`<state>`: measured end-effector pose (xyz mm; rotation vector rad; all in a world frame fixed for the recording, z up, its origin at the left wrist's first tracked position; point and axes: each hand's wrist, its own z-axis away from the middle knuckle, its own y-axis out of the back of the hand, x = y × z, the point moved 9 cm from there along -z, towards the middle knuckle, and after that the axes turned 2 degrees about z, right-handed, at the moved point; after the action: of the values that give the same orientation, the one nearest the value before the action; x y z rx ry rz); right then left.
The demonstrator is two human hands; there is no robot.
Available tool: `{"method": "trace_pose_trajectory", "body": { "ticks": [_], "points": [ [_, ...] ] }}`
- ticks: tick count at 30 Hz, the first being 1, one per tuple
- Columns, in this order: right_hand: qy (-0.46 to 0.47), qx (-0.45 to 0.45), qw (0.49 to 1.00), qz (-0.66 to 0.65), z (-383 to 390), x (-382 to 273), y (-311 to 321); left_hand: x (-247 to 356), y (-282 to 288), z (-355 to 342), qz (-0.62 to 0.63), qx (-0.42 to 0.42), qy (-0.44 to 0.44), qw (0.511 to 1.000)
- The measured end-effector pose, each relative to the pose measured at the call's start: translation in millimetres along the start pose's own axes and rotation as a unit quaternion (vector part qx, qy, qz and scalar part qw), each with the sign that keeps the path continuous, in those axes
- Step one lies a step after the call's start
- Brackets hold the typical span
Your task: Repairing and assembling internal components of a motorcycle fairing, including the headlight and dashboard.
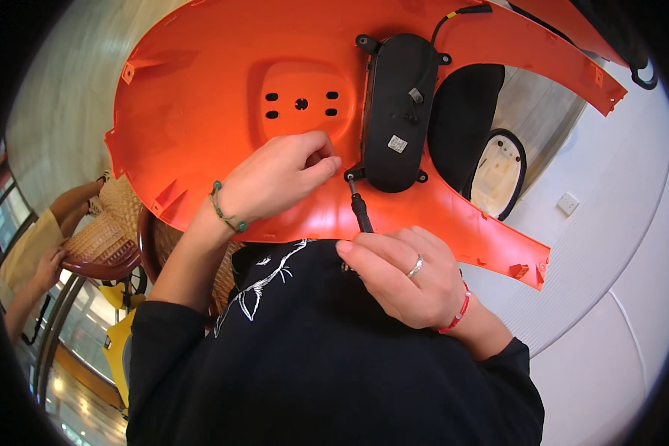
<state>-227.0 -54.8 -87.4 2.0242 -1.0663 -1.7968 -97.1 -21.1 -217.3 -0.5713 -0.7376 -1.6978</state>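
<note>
A large orange plastic panel (208,97) lies in front of me, its inner side up. Fixed against it is a long black oval housing (395,97) with screw tabs at its corners. My right hand (412,276) grips a black-handled screwdriver (361,214), whose tip meets the tab (355,175) at the housing's near left corner. Just left of that tab, my left hand (279,175) is closed, thumb against curled fingers; whether something small sits between them is hidden.
A cable (442,28) runs from the housing's far end. Beyond the panel's cutout is an oval black-rimmed part (500,175). The white table (609,215) spreads to the right. At the left, another person's hand (50,269) rests by a woven chair (100,241).
</note>
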Motion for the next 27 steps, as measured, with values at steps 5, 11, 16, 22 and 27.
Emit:
{"method": "trace_pose_trajectory", "body": {
  "ticks": [5,11,16,22,27],
  "points": [
    [-0.026,-0.011,0.999,-0.017,-15.5,-5.3,-4.8,4.2,10.0,10.8,0.077,0.019,-0.016,0.997],
    [-0.011,-0.018,0.999,0.031,-19.7,-8.3,-12.1,20.8,28.3,45.0,0.219,0.059,-0.018,0.974],
    [-0.012,0.031,0.996,0.084,-17.5,-5.5,-7.8,21.7,25.4,65.3,0.258,0.045,0.000,0.965],
    [-0.056,0.077,0.991,0.091,-12.5,-1.9,-4.6,39.8,11.9,81.3,0.215,-0.032,-0.096,0.971],
    [-0.048,0.069,0.995,0.045,-13.0,1.3,-8.3,46.8,8.5,78.0,0.145,-0.013,-0.106,0.984]
  ]
}}
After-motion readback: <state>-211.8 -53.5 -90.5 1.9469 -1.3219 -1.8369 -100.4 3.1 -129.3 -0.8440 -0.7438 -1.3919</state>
